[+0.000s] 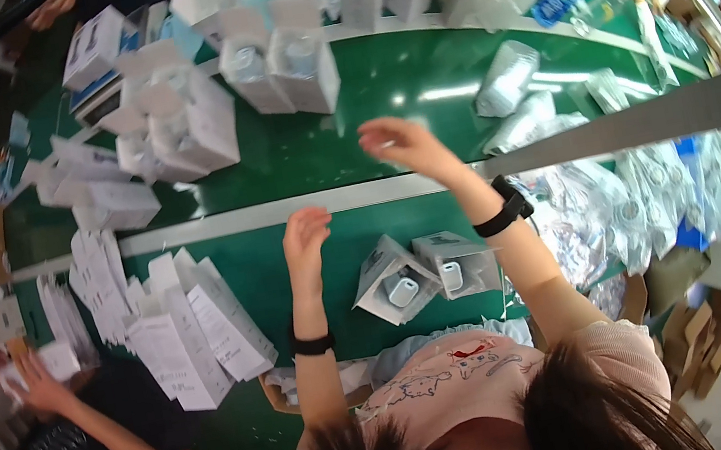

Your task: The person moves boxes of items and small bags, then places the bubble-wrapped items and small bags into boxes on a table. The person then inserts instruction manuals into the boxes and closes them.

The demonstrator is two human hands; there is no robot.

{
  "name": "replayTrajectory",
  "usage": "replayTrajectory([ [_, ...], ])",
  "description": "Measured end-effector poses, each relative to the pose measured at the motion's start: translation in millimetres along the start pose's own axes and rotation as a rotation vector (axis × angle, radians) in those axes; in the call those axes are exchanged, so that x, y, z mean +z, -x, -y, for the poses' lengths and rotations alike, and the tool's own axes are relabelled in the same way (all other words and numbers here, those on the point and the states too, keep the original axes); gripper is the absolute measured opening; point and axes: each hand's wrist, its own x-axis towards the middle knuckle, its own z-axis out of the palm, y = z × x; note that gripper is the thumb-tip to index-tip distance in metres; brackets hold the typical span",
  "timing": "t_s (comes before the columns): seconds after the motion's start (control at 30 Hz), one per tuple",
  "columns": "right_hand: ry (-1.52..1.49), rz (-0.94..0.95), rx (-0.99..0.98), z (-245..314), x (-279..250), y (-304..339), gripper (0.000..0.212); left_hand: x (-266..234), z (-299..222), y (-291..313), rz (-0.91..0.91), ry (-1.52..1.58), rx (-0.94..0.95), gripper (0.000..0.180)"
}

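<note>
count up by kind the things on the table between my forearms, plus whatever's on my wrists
Open packages: 2
White pieces inside them: 2
Black wristbands: 2
Total: 6

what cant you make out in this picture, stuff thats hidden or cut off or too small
Head view: lower ends of the white devices, hidden by the walls of the open packages around them.
Head view: print on the white cartons at left, too small and blurred.
Head view: bottoms inside the far open boxes, hidden by their front walls.
</note>
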Motion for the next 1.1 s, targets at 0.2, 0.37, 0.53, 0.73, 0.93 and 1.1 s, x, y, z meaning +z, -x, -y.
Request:
replayTrajectory([
  [0.2,-0.101,-0.093,0.156,-23,2,90,0.029,-8,30,68,0.129,-0.214,-0.066,0.056],
  [0.37,-0.171,-0.324,0.357,-51,-19,185,0.027,32,44,122,0.077,-0.348,0.303,0.073],
  [0.53,-0.018,-0.391,0.450,-56,-41,246,0.027,53,92,112,-0.185,-0.347,0.132,0.063],
  [0.73,0.415,-0.453,0.226,-31,-94,290,0.029,58,73,114,-0.263,-0.323,0.224,0.059],
  [0.93,0.872,-0.549,0.089,-50,-162,280,0.032,64,66,133,-0.284,-0.246,0.288,0.057],
  [1.1,1.075,-0.601,0.023,-70,-162,205,0.036,66,61,124,-0.158,-0.304,0.064,0.068],
])
